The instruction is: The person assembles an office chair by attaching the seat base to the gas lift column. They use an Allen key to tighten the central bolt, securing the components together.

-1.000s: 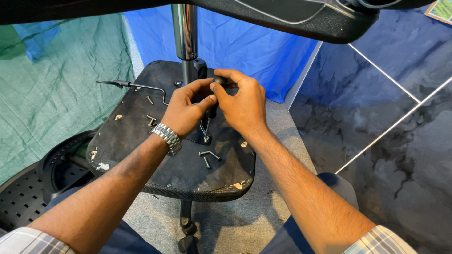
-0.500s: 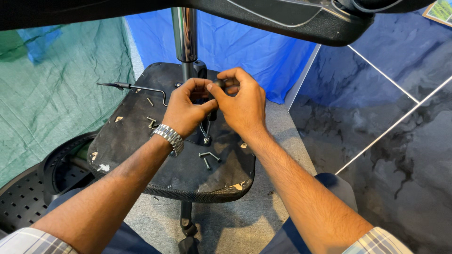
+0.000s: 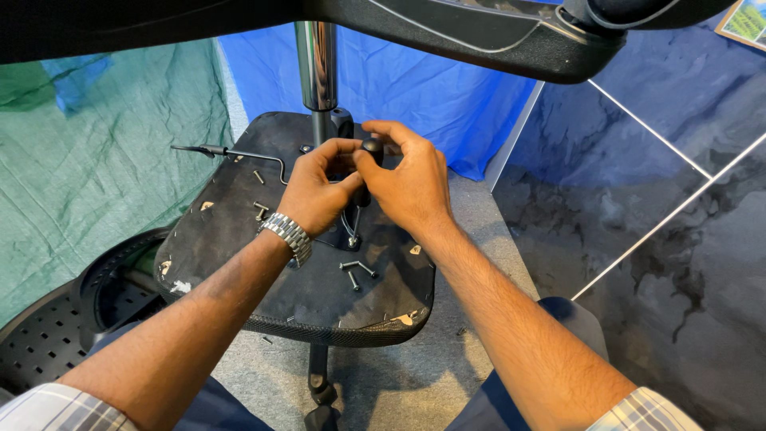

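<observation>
A black knob (image 3: 373, 148) on the upturned chair seat (image 3: 239, 239) is clamped by both grips, left hand (image 3: 319, 195) and right hand (image 3: 407, 187); turning seemingly underway, steady twisting needed; loose bolts (image 3: 355, 271) lie nearby.

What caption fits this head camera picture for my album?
Left hand and right hand grip a black knob over an upturned chair seat strewn with loose bolts.

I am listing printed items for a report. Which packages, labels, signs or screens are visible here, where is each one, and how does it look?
Printed card or package: top right corner, cut by the frame edge; flat, rectangular, green and blue picture with a pale border.
No other label, sign or screen shows on the upturned chair seat, where the left hand and right hand work.
</observation>
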